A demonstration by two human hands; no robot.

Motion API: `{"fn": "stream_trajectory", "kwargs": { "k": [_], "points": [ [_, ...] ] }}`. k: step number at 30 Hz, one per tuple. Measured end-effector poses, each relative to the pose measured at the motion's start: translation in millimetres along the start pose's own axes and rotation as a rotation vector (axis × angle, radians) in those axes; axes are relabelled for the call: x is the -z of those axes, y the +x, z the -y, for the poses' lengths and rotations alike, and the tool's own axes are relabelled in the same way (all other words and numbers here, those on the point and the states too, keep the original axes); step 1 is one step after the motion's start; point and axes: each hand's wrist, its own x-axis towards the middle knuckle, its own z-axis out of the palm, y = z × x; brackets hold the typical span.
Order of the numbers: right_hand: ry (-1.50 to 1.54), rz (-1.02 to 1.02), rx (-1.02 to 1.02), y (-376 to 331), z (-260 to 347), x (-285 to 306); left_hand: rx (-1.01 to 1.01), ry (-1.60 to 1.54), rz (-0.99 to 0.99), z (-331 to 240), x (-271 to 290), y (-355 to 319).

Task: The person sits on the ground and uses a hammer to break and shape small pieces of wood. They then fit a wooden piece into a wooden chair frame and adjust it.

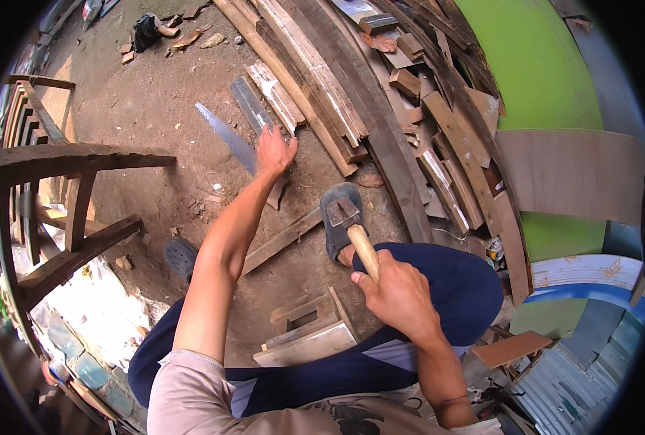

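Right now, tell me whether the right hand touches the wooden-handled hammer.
Touching: the head view shows the right hand wrapped around the wooden-handled hammer.

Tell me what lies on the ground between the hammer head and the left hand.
In the head view, a narrow wooden strip lies on the bare dirt between the wooden-handled metal hammer in the right hand and the left hand by the grey handsaw blade.
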Motion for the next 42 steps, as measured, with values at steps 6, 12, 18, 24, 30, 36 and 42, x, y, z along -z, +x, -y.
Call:
{"fn": "stream_trajectory", "kwargs": {
  "k": [6, 12, 18, 24, 30, 36, 42],
  "points": [
    [-0.398, -0.049, 0.096, -1.5, -27.1, 94.7, -0.314, -0.119, 0.028, -81.0, 16.1, -14.9],
    [-0.293, 0.097, -0.011, 163.4, -100.7, 128.7, -0.336, -0.202, 0.123, -160.4, 18.5, -5.4],
    [0.007, 0.056, -0.215, 304.1, -157.7, 82.4, -0.242, -0.377, 0.113, -175.3, -2.6, 12.8],
    [0.032, 0.149, -0.292, 321.5, -140.6, 94.2, -0.286, -0.414, 0.098, -207.5, -32.7, 75.5],
    [0.059, 0.097, -0.382, 328.7, -136.4, 97.4, -0.274, 0.039, 0.294, -269.1, -91.0, 147.0],
    [0.076, 0.069, -0.397, 341.3, -140.5, 92.8, -0.04, 0.075, 0.375, -291.3, -112.8, 170.4],
    [0.07, 0.111, -0.454, 338.5, -135.7, 99.9, -0.028, 0.091, 0.3, -287.0, -127.0, 167.3]
  ]
}}
